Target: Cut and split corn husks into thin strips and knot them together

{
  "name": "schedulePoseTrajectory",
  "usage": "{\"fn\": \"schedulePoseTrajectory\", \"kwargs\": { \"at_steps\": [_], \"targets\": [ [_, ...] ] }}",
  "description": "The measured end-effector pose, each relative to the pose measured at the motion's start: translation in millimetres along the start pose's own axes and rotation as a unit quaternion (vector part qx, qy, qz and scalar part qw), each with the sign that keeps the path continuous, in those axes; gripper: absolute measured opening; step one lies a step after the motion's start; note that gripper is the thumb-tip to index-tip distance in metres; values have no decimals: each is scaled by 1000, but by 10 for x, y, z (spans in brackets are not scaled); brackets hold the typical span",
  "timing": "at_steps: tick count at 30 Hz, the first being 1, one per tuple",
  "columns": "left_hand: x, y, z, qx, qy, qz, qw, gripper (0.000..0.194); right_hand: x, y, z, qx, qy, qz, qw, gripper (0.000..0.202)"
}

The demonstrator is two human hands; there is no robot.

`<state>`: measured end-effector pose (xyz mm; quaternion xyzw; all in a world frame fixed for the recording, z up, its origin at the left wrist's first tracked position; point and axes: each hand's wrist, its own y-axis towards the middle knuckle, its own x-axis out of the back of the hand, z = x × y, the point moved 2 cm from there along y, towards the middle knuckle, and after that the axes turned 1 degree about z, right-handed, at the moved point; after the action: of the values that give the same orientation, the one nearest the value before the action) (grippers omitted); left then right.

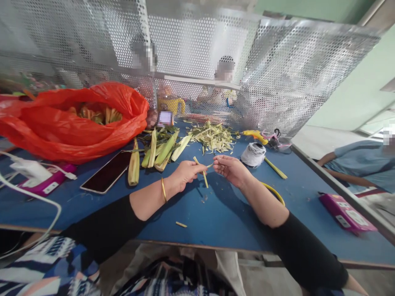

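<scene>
My left hand (pixel 184 176), with a gold bangle at the wrist, is closed around a narrow pale-green plant strip (pixel 205 179). The strip sticks out above and below the thumb. Just to the right, my right hand (pixel 231 170) has its fingers pinched together, apart from the left. A thin pale bit reaches from the strip toward its fingertips; what they hold is too small to make out. Behind the left hand lie several folded husk-like leaves (pixel 166 149). A heap of pale-green shreds (pixel 212 137) lies beyond both hands. A spool of white thread (pixel 253 154) stands right of them.
On the blue table (pixel 216 224) are a red plastic bag (pixel 123 119), a phone (pixel 108 172), a white charger (pixel 31 169) with cables, a yellow-handled tool (pixel 256 135), a stalk (pixel 275 167) and a purple pack (pixel 345 213). A perforated metal screen (pixel 191 45) borders the back. Another person sits right.
</scene>
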<state>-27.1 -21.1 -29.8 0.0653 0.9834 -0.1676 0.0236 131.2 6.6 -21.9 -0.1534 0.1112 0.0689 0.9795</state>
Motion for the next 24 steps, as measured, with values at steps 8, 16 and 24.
{"fn": "schedulePoseTrajectory", "kwargs": {
  "at_steps": [8, 16, 24],
  "targets": [
    [75, 14, -45, -2, 26, -58, 998, 19, 321, -195, 441, 223, -533, -178, 797, 10],
    [165, 46, -104, -10, -17, -82, 996, 19, 828, -983, 99, 12, -817, -136, 560, 22],
    [199, 72, -114, -7, -27, -79, 996, 19, 941, -915, 76, 24, -769, -121, 628, 51]
  ]
}}
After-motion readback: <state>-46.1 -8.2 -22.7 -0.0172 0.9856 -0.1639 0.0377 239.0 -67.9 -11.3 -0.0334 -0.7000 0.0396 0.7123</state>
